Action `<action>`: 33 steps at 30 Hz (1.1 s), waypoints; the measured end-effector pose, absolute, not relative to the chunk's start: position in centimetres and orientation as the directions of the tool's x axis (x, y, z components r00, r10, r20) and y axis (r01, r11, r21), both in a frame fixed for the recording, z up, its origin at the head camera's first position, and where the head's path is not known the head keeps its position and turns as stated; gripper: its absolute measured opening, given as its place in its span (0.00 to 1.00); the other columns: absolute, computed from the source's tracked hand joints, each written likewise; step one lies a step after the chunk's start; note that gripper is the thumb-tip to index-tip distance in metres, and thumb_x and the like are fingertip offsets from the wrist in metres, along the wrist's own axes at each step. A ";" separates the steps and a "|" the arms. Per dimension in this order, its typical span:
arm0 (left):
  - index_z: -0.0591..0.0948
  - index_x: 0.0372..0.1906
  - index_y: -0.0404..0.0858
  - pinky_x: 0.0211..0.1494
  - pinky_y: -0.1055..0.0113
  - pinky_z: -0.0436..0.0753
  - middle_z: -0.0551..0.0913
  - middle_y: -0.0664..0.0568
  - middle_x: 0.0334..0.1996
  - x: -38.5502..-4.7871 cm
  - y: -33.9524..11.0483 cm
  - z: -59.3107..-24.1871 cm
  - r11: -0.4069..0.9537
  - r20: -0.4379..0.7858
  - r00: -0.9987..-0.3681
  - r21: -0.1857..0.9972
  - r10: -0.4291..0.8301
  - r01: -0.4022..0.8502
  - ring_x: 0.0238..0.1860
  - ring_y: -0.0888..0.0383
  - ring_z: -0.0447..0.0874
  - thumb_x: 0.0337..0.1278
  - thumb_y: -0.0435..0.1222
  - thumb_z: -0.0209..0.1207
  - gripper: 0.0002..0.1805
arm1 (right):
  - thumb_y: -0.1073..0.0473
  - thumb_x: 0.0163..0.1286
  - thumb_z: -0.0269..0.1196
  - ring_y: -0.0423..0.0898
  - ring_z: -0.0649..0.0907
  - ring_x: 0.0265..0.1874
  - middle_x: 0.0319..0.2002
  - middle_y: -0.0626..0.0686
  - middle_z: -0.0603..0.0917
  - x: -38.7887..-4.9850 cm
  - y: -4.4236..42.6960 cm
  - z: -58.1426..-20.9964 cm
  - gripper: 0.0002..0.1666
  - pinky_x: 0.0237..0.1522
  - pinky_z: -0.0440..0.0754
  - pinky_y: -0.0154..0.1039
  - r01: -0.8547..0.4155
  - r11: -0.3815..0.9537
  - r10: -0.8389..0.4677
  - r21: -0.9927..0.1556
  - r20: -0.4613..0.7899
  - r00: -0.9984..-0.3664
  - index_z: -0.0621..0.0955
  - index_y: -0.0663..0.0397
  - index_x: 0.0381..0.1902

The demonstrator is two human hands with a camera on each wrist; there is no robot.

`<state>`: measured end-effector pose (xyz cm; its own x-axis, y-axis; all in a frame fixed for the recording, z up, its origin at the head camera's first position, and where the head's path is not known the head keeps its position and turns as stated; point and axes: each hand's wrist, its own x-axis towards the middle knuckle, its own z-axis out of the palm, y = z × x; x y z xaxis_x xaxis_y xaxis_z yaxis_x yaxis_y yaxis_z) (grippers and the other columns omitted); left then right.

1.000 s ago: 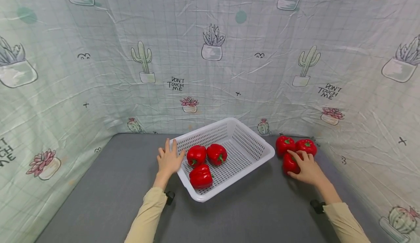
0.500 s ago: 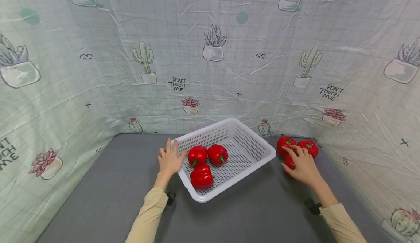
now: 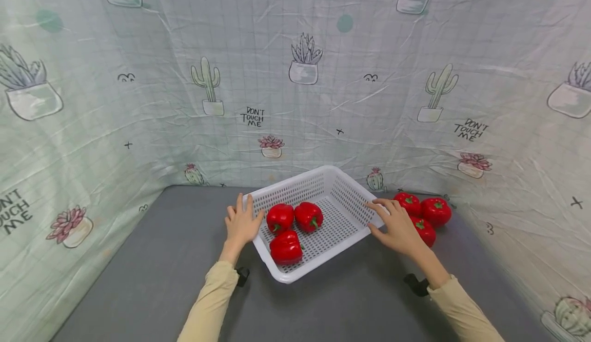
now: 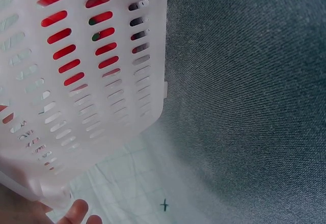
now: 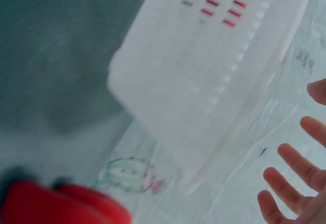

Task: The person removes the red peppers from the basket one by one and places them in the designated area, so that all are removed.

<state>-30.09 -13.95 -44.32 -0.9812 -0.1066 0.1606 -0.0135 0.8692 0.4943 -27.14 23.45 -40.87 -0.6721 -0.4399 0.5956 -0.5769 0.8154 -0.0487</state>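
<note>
A white perforated plastic basket [image 3: 339, 214] stands on the grey table with three red bell peppers [image 3: 286, 247] in its left part. My left hand [image 3: 242, 226] rests over the basket's left rim, fingers spread and fairly straight, thumb on the inner side. Through the holes of the basket wall [image 4: 66, 102] in the left wrist view, red pepper skin shows. My right hand [image 3: 400, 229] hovers by the basket's right rim, its fingers spread and holding nothing. Beyond it lie three more red bell peppers [image 3: 436, 212], one partly hidden behind the hand.
The grey table [image 3: 332, 301] meets a hanging sheet [image 3: 314, 126] printed with cacti at the back and both sides. The loose peppers lie near the right side of that sheet.
My right hand has moved left from the loose peppers to the basket's right rim, uncovering more of them. The left hand keeps its place on the rim.
</note>
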 end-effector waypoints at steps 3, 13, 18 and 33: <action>0.53 0.68 0.35 0.52 0.40 0.56 0.44 0.38 0.69 -30.2 -14.0 -44.2 0.869 0.164 -0.980 0.495 -0.110 -0.014 0.55 0.37 0.50 0.60 0.50 0.44 0.36 | 0.56 0.47 0.66 0.53 0.71 0.44 0.48 0.58 0.75 -27.3 22.0 -40.4 0.29 0.39 0.71 0.49 -0.595 0.802 -0.452 -0.050 0.598 -0.661 0.76 0.52 0.50; 0.52 0.68 0.36 0.52 0.40 0.55 0.43 0.39 0.69 -30.0 -14.2 -44.1 0.864 0.138 -0.984 0.502 -0.113 -0.029 0.56 0.38 0.49 0.60 0.51 0.44 0.36 | 0.51 0.51 0.65 0.53 0.70 0.48 0.51 0.56 0.74 -28.2 17.2 -40.6 0.32 0.45 0.70 0.53 -0.597 0.799 -0.489 -0.072 0.499 -0.715 0.72 0.52 0.55; 0.53 0.68 0.36 0.52 0.40 0.56 0.43 0.39 0.69 -30.0 -13.9 -44.1 0.862 0.141 -0.983 0.506 -0.118 -0.031 0.55 0.38 0.50 0.60 0.50 0.45 0.36 | 0.50 0.51 0.65 0.56 0.68 0.51 0.54 0.57 0.71 -29.1 15.5 -41.8 0.35 0.48 0.67 0.57 -0.607 0.791 -0.502 -0.080 0.481 -0.718 0.70 0.51 0.57; 0.52 0.68 0.36 0.52 0.41 0.56 0.43 0.39 0.69 -30.0 -13.8 -44.1 0.867 0.145 -0.982 0.498 -0.123 -0.035 0.55 0.38 0.50 0.60 0.51 0.45 0.36 | 0.48 0.51 0.65 0.56 0.65 0.55 0.56 0.59 0.69 -30.9 11.8 -42.8 0.36 0.51 0.67 0.57 -0.588 0.803 -0.532 -0.094 0.331 -0.779 0.68 0.48 0.58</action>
